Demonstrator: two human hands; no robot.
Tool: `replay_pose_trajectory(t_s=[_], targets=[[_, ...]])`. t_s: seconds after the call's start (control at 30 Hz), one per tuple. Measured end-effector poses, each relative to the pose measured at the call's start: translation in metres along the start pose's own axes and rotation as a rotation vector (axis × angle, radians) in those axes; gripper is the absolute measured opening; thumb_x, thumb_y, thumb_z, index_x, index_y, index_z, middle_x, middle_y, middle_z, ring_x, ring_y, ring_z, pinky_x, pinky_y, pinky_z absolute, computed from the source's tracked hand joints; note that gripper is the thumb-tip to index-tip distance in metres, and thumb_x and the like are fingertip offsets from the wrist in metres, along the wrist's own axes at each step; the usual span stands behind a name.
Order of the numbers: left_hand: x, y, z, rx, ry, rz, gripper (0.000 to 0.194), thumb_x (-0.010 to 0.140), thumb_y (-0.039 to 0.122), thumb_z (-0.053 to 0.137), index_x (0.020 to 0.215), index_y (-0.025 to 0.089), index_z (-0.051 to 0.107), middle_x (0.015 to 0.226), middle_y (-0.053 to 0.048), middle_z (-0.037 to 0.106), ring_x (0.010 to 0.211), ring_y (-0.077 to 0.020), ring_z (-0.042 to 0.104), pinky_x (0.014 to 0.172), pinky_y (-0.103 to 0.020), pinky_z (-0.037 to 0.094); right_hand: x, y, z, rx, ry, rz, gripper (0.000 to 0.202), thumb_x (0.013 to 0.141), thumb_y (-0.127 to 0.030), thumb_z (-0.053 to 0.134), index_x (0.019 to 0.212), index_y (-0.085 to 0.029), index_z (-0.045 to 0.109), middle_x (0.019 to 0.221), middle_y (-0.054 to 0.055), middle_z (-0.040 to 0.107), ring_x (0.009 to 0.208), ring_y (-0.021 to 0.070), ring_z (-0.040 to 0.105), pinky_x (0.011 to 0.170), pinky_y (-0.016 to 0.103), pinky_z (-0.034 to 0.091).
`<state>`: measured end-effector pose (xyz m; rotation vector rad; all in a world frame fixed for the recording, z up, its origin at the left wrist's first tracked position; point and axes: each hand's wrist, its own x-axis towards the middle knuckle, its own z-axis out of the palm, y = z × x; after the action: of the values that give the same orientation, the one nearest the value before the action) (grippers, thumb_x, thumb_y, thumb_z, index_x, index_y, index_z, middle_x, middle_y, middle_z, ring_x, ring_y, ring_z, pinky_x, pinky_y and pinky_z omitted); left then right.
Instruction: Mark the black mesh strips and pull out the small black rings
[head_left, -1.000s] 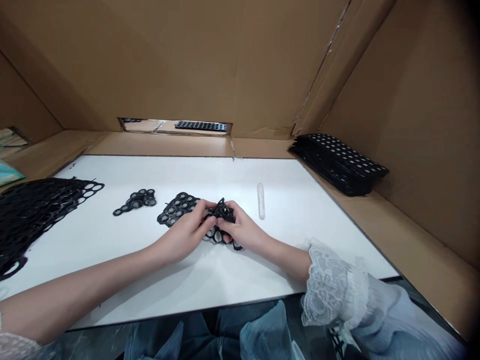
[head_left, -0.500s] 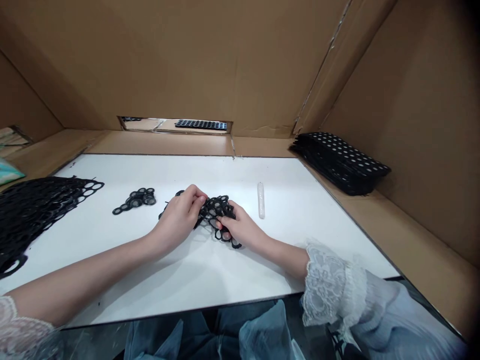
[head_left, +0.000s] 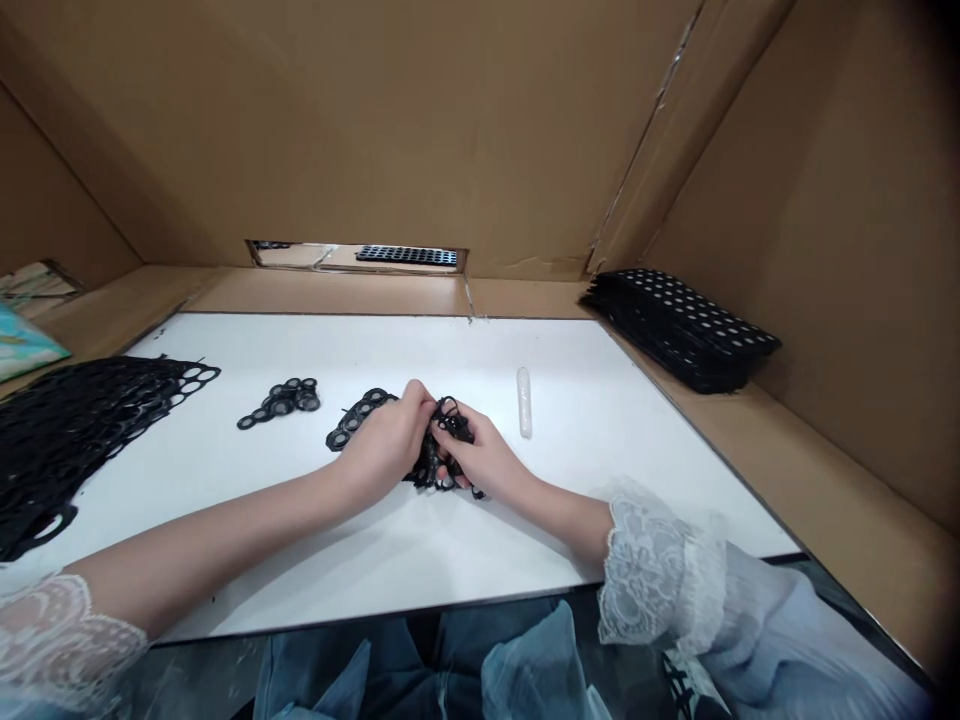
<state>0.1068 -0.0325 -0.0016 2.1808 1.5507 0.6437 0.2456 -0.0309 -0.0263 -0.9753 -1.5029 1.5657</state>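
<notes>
Both hands meet at a black ring mesh (head_left: pixel 429 466) near the middle of the white table (head_left: pixel 360 560). My left hand (head_left: pixel 390 438) is closed, its thumb and forefinger pinching the mesh's upper part. Bunched black mesh sits in my right hand (head_left: pixel 480 452), fingers curled round it. Left of my left hand, a flatter part with dark discs in its rings (head_left: pixel 354 420) rests on the table. Farther left lies a small pile of black rings (head_left: pixel 281 402). A clear, whitish tube (head_left: pixel 524 402) lies to the right of my right hand.
A big heap of black mesh (head_left: pixel 82 430) covers the table's left side. On the right cardboard ledge rests a stack of black perforated sheets (head_left: pixel 682 325). Cardboard walls (head_left: pixel 375 120) surround the table, with a slot in the back one. A green-and-white packet (head_left: pixel 26 345) is at far left.
My left hand has moved right, closer to my right hand. More of the disc-filled mesh shows on its left, and the mesh between the hands is more bunched. The view has shifted slightly.
</notes>
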Motion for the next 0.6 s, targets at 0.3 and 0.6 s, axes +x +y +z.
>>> replay_pose_trajectory(t_s=[0.3, 0.6], targets=[[-0.0006, 0.0022, 0.0065, -0.258, -0.016, 0.007, 0.025, 0.089, 0.039, 0.025, 0.085, 0.02, 0.04, 0.07, -0.001, 0.055, 0.065, -0.0156, 0.053, 0.06, -0.028, 0.038, -0.0015, -0.0013, -0.003, 0.038, -0.04, -0.025, 0.009, 0.079, -0.028, 0.045, 0.086, -0.022, 0.045, 0.061, -0.005, 0.043, 0.037, 0.0043, 0.038, 0.033, 0.018, 0.033], [0.002, -0.0032, 0.0044, -0.699, -0.085, -0.098, 0.026, 0.084, 0.043, 0.038, 0.075, 0.018, 0.039, 0.06, 0.004, 0.042, 0.05, -0.0082, 0.043, 0.046, -0.02, 0.033, 0.0017, -0.0035, 0.0018, 0.311, -0.014, 0.126, 0.012, 0.073, -0.029, 0.049, 0.077, -0.019, 0.043, 0.061, -0.003, 0.05, 0.045, 0.0064, 0.044, 0.036, 0.016, 0.032]])
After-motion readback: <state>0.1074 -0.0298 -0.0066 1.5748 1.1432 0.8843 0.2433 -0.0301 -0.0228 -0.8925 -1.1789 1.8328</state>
